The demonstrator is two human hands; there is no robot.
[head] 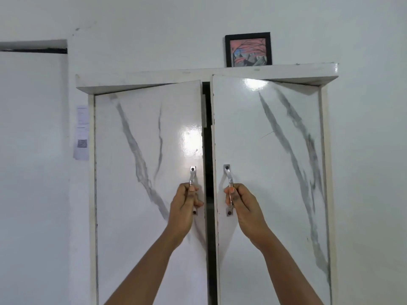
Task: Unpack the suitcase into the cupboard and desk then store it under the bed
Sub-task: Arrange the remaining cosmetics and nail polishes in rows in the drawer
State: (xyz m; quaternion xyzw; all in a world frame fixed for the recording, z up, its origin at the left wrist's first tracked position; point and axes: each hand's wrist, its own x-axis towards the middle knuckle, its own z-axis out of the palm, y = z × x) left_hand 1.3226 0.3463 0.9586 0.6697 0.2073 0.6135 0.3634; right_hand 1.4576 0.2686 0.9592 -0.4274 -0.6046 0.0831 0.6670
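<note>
While both arms reach up from the bottom of the head view, the left hand [184, 203] curls its fingers round the left handle [192, 175], and the right hand [242, 201] pinches the right handle [228, 176] between thumb and curled fingers, so each grip is clenched on metal. The cupboard [207, 74] stands straight ahead against the wall; its left door [141, 172] and right door [275, 172], white with grey marble streaks, are both swung slightly outward, with a dark gap between them. A small framed picture [248, 49] stands on the cupboard's top ledge. A printed paper sheet [81, 133] hangs on the wall just beside the left door frame.
</note>
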